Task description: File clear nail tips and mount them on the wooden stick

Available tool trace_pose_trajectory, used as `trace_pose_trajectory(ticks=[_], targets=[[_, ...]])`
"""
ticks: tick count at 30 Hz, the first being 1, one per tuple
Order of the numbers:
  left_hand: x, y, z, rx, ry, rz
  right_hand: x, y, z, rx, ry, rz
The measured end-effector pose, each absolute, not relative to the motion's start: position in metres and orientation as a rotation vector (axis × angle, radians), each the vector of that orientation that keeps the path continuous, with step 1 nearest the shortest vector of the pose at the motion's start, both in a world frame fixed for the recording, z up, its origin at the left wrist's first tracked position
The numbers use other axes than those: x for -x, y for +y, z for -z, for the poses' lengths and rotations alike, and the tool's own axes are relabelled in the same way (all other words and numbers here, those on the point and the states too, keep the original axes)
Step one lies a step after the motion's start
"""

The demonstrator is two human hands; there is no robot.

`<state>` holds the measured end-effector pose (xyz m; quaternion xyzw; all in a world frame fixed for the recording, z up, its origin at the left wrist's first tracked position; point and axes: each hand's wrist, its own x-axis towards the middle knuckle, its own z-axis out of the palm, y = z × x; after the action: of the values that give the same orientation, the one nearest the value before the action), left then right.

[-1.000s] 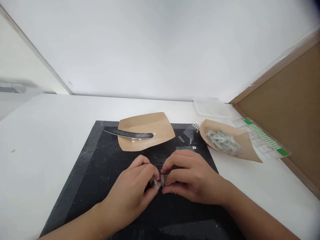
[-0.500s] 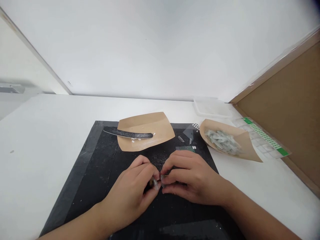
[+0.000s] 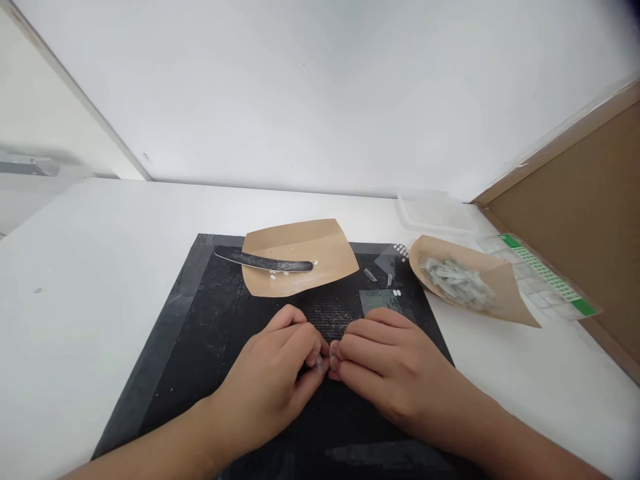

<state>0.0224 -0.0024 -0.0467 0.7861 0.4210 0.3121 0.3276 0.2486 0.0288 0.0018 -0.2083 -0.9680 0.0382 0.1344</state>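
My left hand (image 3: 283, 363) is closed in a pinch over the black mat (image 3: 190, 360), with a small clear nail tip (image 3: 319, 361) showing between thumb and fingers. Close against it, my right hand (image 3: 387, 363) pinches too. A glassy sliver shows at its fingertips, mostly covered by them. Beyond both hands, a dark curved nail file (image 3: 265, 262) lies partly across a sheet of brown paper (image 3: 300, 240), beside several small white bits. Two loose nail tips (image 3: 370, 275) rest on the mat past my right hand.
On the right, a curled brown paper holder (image 3: 505, 293) contains a heap of clear nail tips (image 3: 457, 280). Next to it lies a plastic sleeve with a green strip (image 3: 545, 270). A clear plastic lid or tray (image 3: 435, 210) stands behind. Small clear sheets with white tabs (image 3: 400, 252) lie nearby.
The view has shifted slightly, so the scene sits a little further right. My right hand's fingers have curled in more, covering most of the clear piece they pinch.
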Motion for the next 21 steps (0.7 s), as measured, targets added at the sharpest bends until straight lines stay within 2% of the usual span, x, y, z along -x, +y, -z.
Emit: trace_pose_trajectory(ticks=[21], targets=[[-0.023,-0.0025,0.0469,-2.038,1.121,-0.792,-0.2457,0.0284,-0.002,0.66,-2.775,-0.129]])
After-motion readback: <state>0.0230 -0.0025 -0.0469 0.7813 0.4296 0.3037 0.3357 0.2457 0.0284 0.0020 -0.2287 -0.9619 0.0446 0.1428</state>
